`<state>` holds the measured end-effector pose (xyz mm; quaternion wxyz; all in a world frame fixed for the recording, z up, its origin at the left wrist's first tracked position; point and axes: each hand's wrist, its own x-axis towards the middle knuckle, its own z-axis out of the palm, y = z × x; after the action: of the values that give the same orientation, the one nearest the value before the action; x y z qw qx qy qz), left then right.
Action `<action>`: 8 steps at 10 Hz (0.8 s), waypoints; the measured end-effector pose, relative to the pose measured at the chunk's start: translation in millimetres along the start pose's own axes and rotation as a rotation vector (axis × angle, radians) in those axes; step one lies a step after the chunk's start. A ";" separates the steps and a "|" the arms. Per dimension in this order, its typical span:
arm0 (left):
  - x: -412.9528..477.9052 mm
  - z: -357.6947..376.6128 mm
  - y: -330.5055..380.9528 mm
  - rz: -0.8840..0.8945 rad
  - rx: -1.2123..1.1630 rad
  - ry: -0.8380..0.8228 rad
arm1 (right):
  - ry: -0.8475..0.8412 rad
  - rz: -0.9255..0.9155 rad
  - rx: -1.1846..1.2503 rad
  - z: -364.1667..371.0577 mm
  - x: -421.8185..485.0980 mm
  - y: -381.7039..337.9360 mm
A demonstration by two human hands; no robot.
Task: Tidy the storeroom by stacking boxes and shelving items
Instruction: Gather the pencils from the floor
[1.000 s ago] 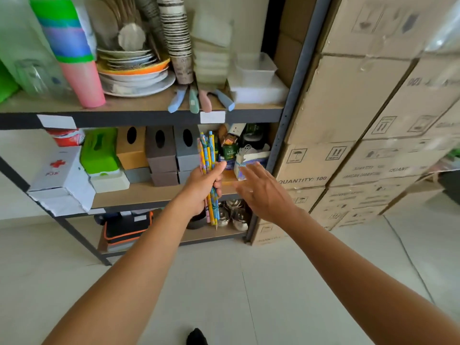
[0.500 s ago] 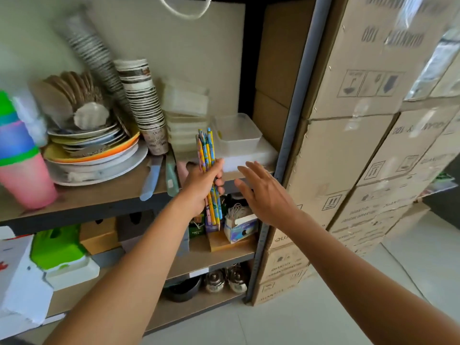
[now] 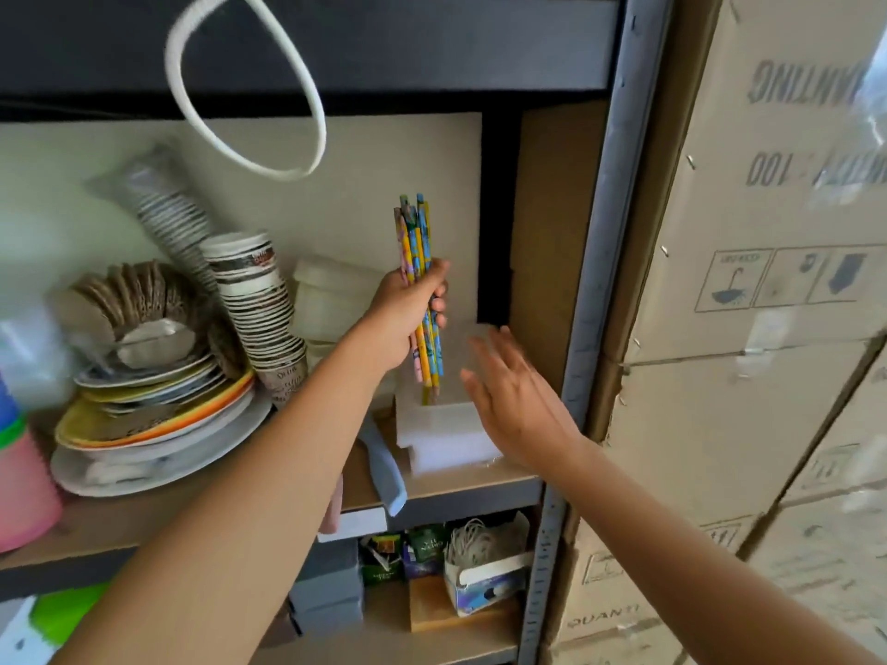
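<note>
My left hand [image 3: 403,314] grips a bundle of yellow and blue pencils [image 3: 418,261] upright, their lower tips just above a clear plastic container [image 3: 446,424] on the upper shelf [image 3: 461,482]. My right hand [image 3: 513,400] is held flat with straight fingers beside that container's right side, close to it; contact is unclear. The container stands on white plastic boxes at the shelf's right end.
Stacked paper cups [image 3: 259,300], a pile of plates [image 3: 158,415] and pink tumblers [image 3: 19,482] fill the shelf's left. A white loop handle [image 3: 249,84] hangs overhead. The grey upright post [image 3: 605,280] and stacked cardboard cartons [image 3: 749,376] stand right. Small boxes [image 3: 485,578] sit on the shelf below.
Both hands rose from the lower shelf level to the upper shelf. The pencil bundle moved up and right over the clear container, and the view tilted upward.
</note>
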<state>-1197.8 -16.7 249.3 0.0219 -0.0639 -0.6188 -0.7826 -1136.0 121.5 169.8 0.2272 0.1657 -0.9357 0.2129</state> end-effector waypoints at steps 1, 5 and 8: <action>19.6 10.8 -3.7 0.010 0.014 0.006 | 0.025 -0.003 -0.001 7.9 8.7 10.5; 29.2 20.4 -51.9 -0.179 0.192 0.125 | 0.045 -0.009 -0.021 26.8 27.5 28.1; 16.7 12.0 -53.6 -0.197 0.520 0.079 | 0.037 -0.021 0.048 26.9 28.5 26.5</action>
<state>-1219.5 8.2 202.3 -0.0146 0.0348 -0.8007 -0.5979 -1180.3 125.3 153.6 0.2427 0.1770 -0.9241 0.2362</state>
